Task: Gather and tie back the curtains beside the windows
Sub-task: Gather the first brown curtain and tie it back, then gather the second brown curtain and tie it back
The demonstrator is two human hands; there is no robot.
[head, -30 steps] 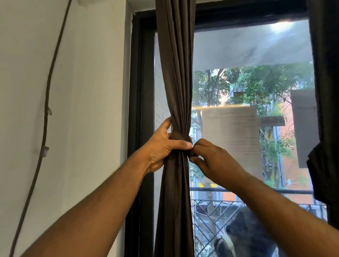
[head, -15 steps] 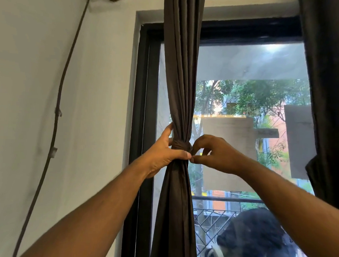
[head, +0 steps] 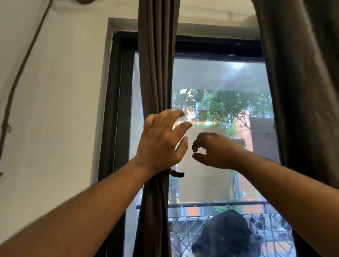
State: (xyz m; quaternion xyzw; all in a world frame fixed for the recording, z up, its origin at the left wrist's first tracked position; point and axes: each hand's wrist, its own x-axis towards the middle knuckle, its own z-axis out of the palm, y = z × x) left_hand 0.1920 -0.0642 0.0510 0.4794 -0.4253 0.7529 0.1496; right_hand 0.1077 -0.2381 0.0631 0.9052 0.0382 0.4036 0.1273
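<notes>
hands off the gathered curtain

gathered curtain [head: 157,79] hanging as a narrow dark column in front of the left side of the window [head: 220,76], cinched at mid-height by a tie [head: 175,173] whose short end sticks out to the right just below the left wrist. pinched narrowest at the tie, spreading again below it.

left hand [head: 160,141] raised in front of the curtain just above the tie, fingers spread and nearly straight, pointing up and right; grip released, holding nothing. cannot tell whether the palm touches the cloth behind it.

right hand [head: 212,151] just right of the left, clear of the curtain, in front of the glass; fingers loosely curled, thumb below them with a gap between, grip released and holding nothing.

second curtain [head: 304,94] hanging down the right edge, covering that side of the window. dark frame [head: 115,107] left of the gathered curtain, set in a pale wall [head: 60,105]. thin cable [head: 14,88] running down the wall at far left, pinned with small clips. trees, buildings and a railing visible outside through the glass.
</notes>
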